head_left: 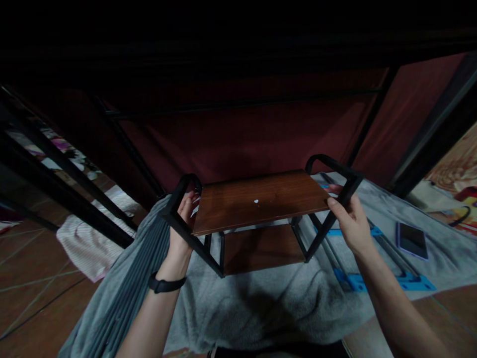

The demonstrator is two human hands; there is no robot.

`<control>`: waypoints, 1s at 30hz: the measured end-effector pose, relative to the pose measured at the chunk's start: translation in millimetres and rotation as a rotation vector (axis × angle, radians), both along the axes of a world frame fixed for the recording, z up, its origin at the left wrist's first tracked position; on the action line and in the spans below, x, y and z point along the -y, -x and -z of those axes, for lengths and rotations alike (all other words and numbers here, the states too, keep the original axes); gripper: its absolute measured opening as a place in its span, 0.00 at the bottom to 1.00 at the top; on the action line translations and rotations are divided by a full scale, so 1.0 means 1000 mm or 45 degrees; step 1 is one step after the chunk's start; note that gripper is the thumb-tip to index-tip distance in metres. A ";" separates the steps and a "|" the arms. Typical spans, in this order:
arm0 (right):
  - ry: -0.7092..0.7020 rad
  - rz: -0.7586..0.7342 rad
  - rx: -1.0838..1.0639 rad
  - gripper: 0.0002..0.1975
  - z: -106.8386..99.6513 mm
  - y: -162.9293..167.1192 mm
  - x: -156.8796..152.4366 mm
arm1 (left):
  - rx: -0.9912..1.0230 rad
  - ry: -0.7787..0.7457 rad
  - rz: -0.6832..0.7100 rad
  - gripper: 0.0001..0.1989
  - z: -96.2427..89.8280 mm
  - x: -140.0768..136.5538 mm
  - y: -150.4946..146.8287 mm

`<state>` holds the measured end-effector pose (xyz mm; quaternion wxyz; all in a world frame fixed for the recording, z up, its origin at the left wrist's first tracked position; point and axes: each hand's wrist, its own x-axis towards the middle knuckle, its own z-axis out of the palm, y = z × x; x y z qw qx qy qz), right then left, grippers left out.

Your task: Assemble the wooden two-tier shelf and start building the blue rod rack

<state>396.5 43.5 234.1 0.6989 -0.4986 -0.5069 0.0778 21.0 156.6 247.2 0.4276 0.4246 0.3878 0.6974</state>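
Dark clothing (242, 352) shows at the near edge, between two bare forearms (149, 320) reaching inward. A black wristband (164, 284) circles the left wrist; its face is too dark to read. Under everything spreads a grey, fleecy blanket (257, 311), rumpled in the middle.

On its left side lies a bundle of long grey rods (143, 271). At the right, more rods run between bright blue plastic bars (387, 282), and beyond them a phone (412, 240) with a dark screen and pale edge lies on the blanket.

At the centre is a small two-tier shelf (261, 201), held by both ends above the blanket or resting on it; I cannot tell which. Its two boards are reddish-brown with wood grain, its side frames black with rounded far corners. One small white mark (256, 201) on the upper board is too small to read.

The left hand (183, 219) curls its fingers inside the left frame. The right hand (350, 214) grips the right frame, thumb over the bar, fingers bent behind.

Farther left, a striped cloth (99, 231) touches the tiled floor (33, 273). A dark red panel (246, 139) stands behind.
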 end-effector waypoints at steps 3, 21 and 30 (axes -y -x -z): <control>0.026 0.022 0.002 0.19 0.004 -0.005 -0.001 | -0.062 0.015 0.016 0.26 0.000 -0.017 0.000; -0.095 -0.034 -0.373 0.09 0.011 -0.009 -0.011 | -0.271 -0.129 -0.105 0.15 0.004 -0.051 -0.004; -0.065 -0.015 -0.381 0.09 0.011 -0.009 -0.013 | -0.423 -0.227 -0.086 0.14 0.009 -0.061 0.003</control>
